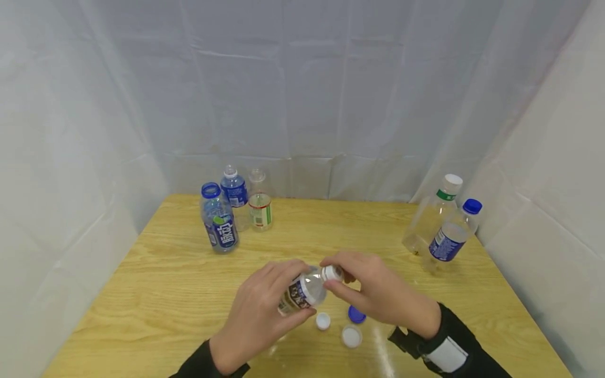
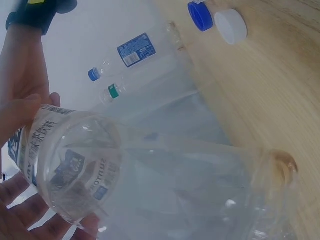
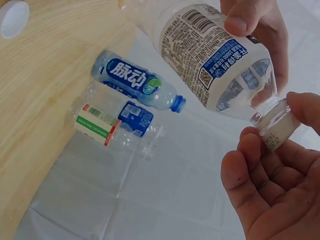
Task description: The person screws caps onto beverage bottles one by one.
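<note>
My left hand (image 1: 260, 304) wraps round the body of a clear plastic bottle (image 1: 298, 295) with a printed label, holding it tilted with its neck up to the right. On the neck sits a white cap (image 1: 332, 273), which my right hand (image 1: 380, 289) pinches between thumb and fingers. In the right wrist view the cap (image 3: 278, 125) is at the bottle's mouth, its far side hidden by the fingers. The bottle's see-through lower body (image 2: 175, 185) fills much of the left wrist view. Beneath the hands lie a small white cap (image 1: 323, 321), a blue cap (image 1: 356, 314) and a larger white cap (image 1: 352, 336).
Three uncapped bottles stand at the back left of the wooden table (image 1: 156, 294): a blue-tinted one (image 1: 220, 226), a blue-labelled one (image 1: 235, 191) and a clear one (image 1: 261, 210). At the right stand a white-capped bottle (image 1: 432, 215) and a blue-capped bottle (image 1: 449, 241). White sheeting (image 1: 302, 94) surrounds the table.
</note>
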